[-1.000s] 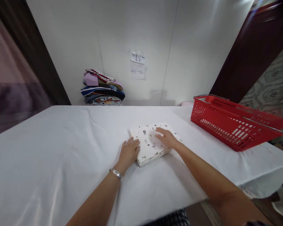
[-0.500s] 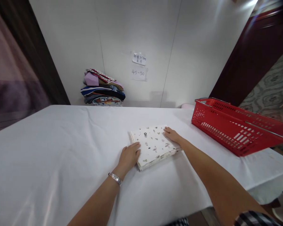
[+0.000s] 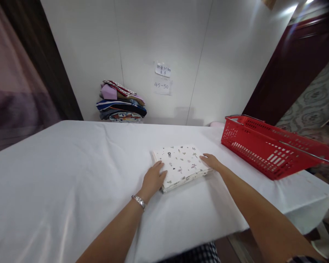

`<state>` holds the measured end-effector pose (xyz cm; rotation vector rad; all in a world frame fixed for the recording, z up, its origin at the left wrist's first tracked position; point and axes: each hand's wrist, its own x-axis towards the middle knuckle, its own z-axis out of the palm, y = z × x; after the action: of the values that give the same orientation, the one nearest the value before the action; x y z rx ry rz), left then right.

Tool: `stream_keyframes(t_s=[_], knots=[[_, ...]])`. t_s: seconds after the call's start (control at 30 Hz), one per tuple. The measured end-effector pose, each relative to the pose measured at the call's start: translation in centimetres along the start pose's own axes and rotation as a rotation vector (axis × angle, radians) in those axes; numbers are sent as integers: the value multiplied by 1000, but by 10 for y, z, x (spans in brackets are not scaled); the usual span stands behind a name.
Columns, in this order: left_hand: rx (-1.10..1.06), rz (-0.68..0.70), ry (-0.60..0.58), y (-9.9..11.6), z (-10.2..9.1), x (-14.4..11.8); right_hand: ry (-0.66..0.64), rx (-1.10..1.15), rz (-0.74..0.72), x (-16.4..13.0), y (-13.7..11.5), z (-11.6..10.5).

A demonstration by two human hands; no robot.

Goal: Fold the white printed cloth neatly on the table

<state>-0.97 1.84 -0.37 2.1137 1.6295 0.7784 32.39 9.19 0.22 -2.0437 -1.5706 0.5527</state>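
A folded white cloth with small printed figures and plants lies flat on the white-covered table in front of me. My left hand rests at its left edge, fingers stretched over the border and the thumb apart on top. At the right edge is my right hand, its fingers extended and touching the cloth's side and upper surface. Neither hand lifts the cloth. The undersides of both hands are hidden.
A red plastic basket with metal handles stands on the table to the right. Folded fabrics are piled against the back wall. Two paper notes hang on that wall. The table's front edge runs close to my body.
My right hand has slid from the cloth's upper right part outward to its right edge. My left hand stays at the left edge, shifted slightly. The view has tilted a little.
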Motion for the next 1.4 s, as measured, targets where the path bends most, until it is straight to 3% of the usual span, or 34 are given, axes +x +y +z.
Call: stream_keyframes(t_s=[0.27,0.4,0.53,0.67,0.83,0.97,1.1,1.27,1.4], knots=[[-95,-27,32,9,19,-15,-19,29,24,-7,4,3],[-252,-30,87,2,27,-7,-31,95,78,-13,0,-2],[-397,-41,150,-20,8,13,-116,212,122,-32,-5,3],[-476,-186,144,-49,-21,26,-214,312,125,-63,-13,18],[-415,-201,146,-61,-30,20,-88,266,28,-84,-17,28],[-245,-130,238,-54,-26,9,26,163,7,-84,-12,29],[-21,38,351,-40,-26,-3,67,317,22,-88,-4,29],[160,262,178,-10,-13,-18,120,581,34,-109,3,25],[230,436,1,22,8,-25,48,681,29,-127,3,23]])
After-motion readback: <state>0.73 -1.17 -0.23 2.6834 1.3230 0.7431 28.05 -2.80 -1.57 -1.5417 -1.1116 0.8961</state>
